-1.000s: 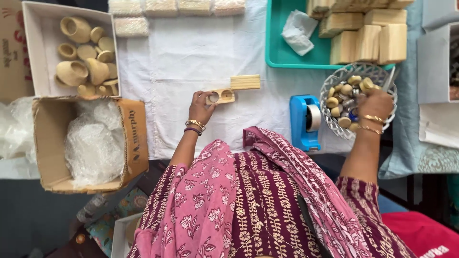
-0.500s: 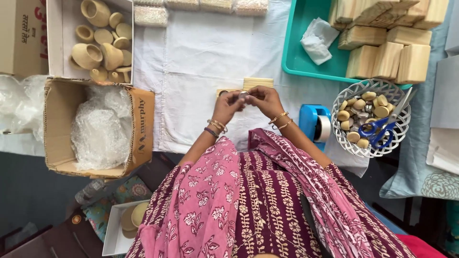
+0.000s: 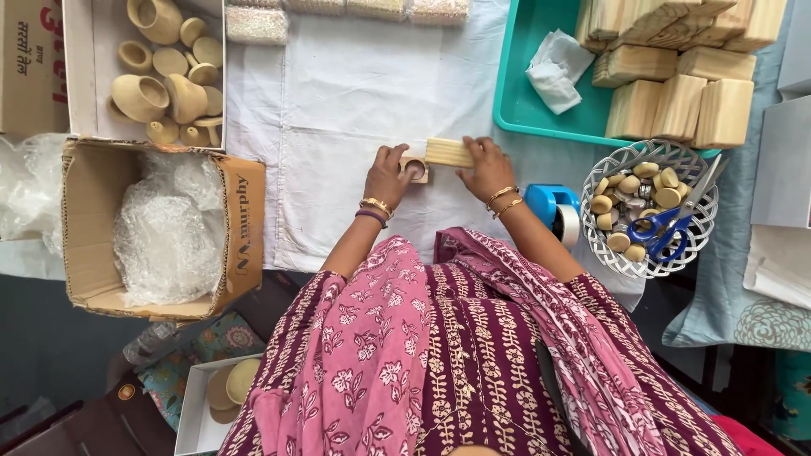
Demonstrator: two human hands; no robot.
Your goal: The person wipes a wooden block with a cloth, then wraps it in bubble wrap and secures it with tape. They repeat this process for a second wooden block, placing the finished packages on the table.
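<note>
Now both hands have dropped to the white cloth (image 3: 355, 101): left hand (image 3: 387, 176) pinching the holed wooden base (image 3: 415, 169), right hand (image 3: 488, 169) gripping the wooden block (image 3: 449, 153) beside it.

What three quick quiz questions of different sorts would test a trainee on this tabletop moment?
1. True or false: the blue-handled scissors lie in the white woven basket of small round wooden pieces.
2. Which hand rests on the ridged pale wooden block on the white cloth? A) left hand B) right hand C) neither
3. Fill in: the stacked plain wooden blocks sit in a ____ plastic tray.

Key:
1. True.
2. B. The right hand is on the block; the left hand touches the small wooden holder with a round hole beside it.
3. Teal.
</note>
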